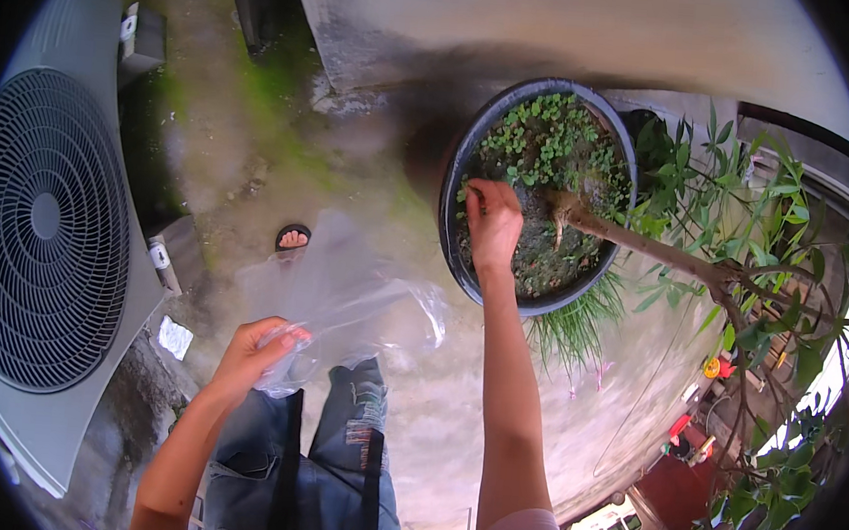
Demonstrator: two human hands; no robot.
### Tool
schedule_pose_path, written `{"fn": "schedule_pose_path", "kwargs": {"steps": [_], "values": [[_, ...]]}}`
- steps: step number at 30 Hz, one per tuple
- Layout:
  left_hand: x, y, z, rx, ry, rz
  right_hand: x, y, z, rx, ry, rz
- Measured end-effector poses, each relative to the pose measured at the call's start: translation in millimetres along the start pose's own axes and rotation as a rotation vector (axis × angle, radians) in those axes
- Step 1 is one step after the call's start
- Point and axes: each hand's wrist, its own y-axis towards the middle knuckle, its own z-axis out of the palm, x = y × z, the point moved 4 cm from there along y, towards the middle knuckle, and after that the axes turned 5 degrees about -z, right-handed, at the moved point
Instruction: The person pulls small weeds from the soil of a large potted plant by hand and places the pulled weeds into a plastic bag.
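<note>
My left hand (259,350) is closed on the edge of a clear plastic bag (344,284), which hangs loosely in front of my legs. Over the left side of a round dark plant pot (449,232), my right hand (494,221) has its thumb and fingers pinched together. Whatever lies between those fingertips is too small to make out. Small leafy green plants (552,126) cover the far part of the soil (533,263). From the pot a tree trunk (633,238) leans out to the right.
A large outdoor fan unit (49,219) stands at the left. Leafy branches (735,188) spread over the right side. Grassy blades (573,325) hang below the pot's near rim. A pale wall (599,26) rises behind it. Mossy concrete floor (255,155) lies around my sandalled foot (292,239).
</note>
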Motion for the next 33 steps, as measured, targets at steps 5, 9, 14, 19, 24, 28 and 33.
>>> {"fn": "schedule_pose_path", "kwargs": {"steps": [5, 9, 14, 19, 24, 28, 33], "values": [[1.4, 9.9, -3.4, 0.024, -0.01, -0.091, -3.6, -1.2, -9.6, -0.172, 0.295, 0.272], [3.0, 18.2, -3.0, -0.014, -0.044, -0.034, -3.9, -1.9, -10.5, 0.005, 0.202, 0.103], [4.3, 18.5, 7.2, 0.009, -0.05, -0.126, 1.1, 9.9, -1.0, 0.132, 0.096, -0.1], [5.5, 20.1, 15.0, 0.003, -0.036, -0.128, -0.2, 16.0, 5.4, 0.116, 0.06, -0.07], [-4.9, 23.5, 24.9, -0.032, -0.057, -0.063, -5.3, 16.1, 8.5, 0.047, 0.097, 0.0], [0.2, 29.7, 28.9, -0.095, -0.162, 0.053, -7.5, 8.0, 0.3, -0.045, 0.225, 0.253], [-6.8, 27.4, 38.6, -0.019, -0.171, 0.004, -11.4, -0.5, -17.7, 0.036, 0.257, 0.393]]}}
